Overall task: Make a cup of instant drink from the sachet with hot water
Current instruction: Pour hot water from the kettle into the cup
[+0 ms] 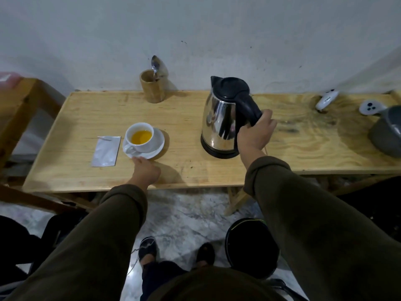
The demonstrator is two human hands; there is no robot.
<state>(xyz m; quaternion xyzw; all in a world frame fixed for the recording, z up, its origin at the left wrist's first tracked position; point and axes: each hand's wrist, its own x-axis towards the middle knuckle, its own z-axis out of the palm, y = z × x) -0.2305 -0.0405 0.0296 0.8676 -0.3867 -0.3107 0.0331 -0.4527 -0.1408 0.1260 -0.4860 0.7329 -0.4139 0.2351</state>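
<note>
A white cup (140, 137) with orange-yellow liquid stands on a white saucer (157, 146) on the wooden table (86, 118). Left of it lies a silver sachet (106, 151), flat, with its top torn. My left hand (145, 170) touches the saucer's near rim with its fingertips. A steel kettle (221, 118) with a black lid and handle stands upright on the table right of the cup. My right hand (256, 133) is wrapped around the kettle's handle.
A wooden holder (152, 86) with a spoon (155, 64) stands at the back by the wall. A grey pot (388, 131), a white plug (368, 107) and a white device (326, 99) lie at the right end. A black bin (251, 246) stands on the floor.
</note>
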